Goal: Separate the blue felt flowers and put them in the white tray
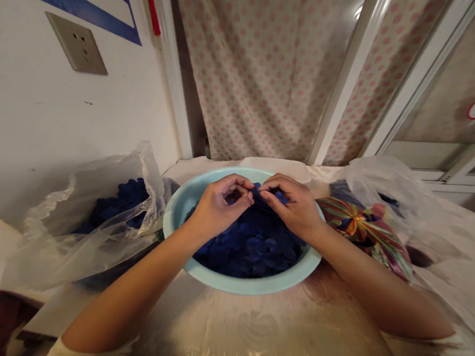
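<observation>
Together, left hand and right hand, fingertips pinched on a small blue piece above the basin.

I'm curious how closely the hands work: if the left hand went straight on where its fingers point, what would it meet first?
Probably the fingers of the right hand, just past the small dark blue piece that the left hand seems to pinch; depth is hard to judge.

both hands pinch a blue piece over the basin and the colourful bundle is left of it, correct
No: the head view shows the bundle right of the basin. Left hand and right hand do pinch a blue piece over it.
</observation>
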`<state>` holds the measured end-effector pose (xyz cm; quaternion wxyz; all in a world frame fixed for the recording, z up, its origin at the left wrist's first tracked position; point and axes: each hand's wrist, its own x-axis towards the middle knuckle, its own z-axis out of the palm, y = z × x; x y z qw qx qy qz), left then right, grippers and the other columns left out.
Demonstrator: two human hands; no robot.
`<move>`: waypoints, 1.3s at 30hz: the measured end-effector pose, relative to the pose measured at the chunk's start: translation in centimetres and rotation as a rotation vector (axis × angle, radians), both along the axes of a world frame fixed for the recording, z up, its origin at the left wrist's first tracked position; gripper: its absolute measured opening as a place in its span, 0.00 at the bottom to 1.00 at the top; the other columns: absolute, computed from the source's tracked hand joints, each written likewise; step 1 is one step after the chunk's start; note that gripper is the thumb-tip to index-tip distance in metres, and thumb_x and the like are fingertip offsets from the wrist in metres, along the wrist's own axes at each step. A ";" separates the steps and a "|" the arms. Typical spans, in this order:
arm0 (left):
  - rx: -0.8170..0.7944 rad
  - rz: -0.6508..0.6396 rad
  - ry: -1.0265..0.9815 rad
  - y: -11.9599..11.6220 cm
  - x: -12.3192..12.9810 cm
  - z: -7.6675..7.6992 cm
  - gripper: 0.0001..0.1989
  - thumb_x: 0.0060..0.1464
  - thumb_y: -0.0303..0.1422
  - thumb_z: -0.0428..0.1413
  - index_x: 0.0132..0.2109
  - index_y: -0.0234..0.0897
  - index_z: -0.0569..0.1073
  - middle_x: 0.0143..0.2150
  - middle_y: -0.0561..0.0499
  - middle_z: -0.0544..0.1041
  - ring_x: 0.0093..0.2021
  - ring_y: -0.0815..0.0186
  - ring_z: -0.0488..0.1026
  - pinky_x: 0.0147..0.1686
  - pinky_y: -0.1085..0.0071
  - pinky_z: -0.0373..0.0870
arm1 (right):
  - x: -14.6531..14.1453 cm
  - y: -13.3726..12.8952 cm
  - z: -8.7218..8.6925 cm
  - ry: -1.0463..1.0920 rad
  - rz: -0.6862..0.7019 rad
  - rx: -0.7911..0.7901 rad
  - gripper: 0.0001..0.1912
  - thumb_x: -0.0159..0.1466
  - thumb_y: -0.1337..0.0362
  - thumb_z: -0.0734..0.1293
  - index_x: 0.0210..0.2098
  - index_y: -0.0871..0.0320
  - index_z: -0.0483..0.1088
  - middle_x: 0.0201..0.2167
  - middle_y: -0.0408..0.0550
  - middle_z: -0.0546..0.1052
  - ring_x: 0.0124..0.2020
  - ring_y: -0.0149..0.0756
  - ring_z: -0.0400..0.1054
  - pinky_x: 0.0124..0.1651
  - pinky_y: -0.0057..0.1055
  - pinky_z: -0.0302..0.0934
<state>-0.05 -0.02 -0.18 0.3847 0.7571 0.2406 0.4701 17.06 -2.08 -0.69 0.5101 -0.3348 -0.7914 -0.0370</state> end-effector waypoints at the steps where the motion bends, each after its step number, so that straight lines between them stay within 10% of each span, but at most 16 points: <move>1: -0.004 -0.010 0.003 0.0 0.0 0.0 0.09 0.48 0.29 0.56 0.39 0.33 0.67 0.27 0.55 0.71 0.28 0.72 0.71 0.33 0.74 0.68 | 0.0 0.0 0.0 -0.010 0.002 -0.010 0.03 0.61 0.67 0.62 0.31 0.56 0.67 0.27 0.45 0.72 0.31 0.33 0.67 0.36 0.31 0.61; 28: 0.040 -0.050 0.010 0.3 0.3 -0.3 0.05 0.50 0.31 0.56 0.32 0.34 0.68 0.25 0.56 0.69 0.26 0.75 0.67 0.29 0.77 0.66 | 0.2 0.2 -0.3 0.053 0.030 -0.080 0.07 0.61 0.63 0.63 0.27 0.57 0.63 0.25 0.43 0.67 0.28 0.31 0.62 0.32 0.28 0.56; 39: 0.024 0.042 0.009 0.3 0.2 -0.2 0.07 0.51 0.31 0.56 0.30 0.34 0.65 0.25 0.56 0.68 0.24 0.75 0.67 0.27 0.77 0.65 | 1.0 1.8 -1.0 0.585 0.049 -0.314 0.14 0.59 0.54 0.64 0.28 0.57 0.60 0.21 0.38 0.62 0.20 0.25 0.57 0.24 0.24 0.54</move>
